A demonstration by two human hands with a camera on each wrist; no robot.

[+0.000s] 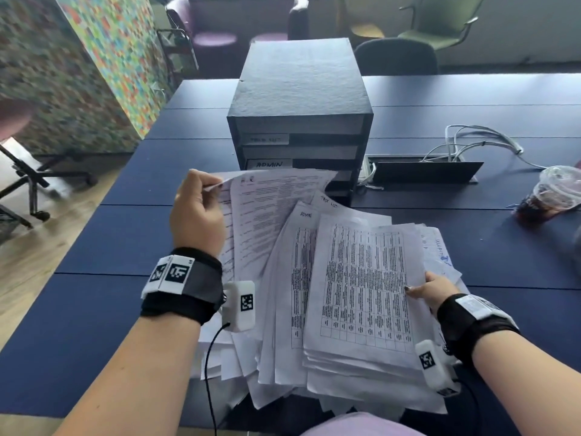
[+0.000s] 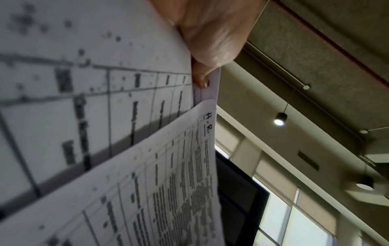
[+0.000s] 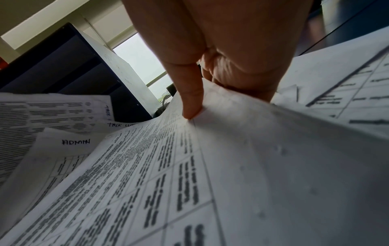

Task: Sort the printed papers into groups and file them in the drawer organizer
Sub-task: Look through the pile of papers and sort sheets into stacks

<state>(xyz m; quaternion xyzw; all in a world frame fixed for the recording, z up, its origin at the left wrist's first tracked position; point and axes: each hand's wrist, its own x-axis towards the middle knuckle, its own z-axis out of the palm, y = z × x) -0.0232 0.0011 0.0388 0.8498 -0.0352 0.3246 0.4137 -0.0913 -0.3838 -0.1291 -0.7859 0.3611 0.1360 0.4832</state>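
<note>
A loose heap of printed papers (image 1: 283,309) lies on the blue table in front of me. My left hand (image 1: 196,209) pinches the top corner of a few raised sheets, one marked "H.R." (image 2: 207,123). My right hand (image 1: 430,289) grips the right edge of a table-printed stack (image 1: 361,287), thumb on top (image 3: 192,99). Sheets marked "ADMIN" (image 3: 75,141) and "TASK LIST" (image 1: 328,204) stick out between them. The dark drawer organizer (image 1: 298,99) stands just behind the papers, with slot labels "TASK LIST" and "ADMIN" (image 1: 268,164).
An iced drink in a plastic cup (image 1: 553,193) stands at the table's right edge. White cables (image 1: 471,143) run into an open cable hatch (image 1: 424,173) right of the organizer. Office chairs stand beyond the table and at the left on the wooden floor.
</note>
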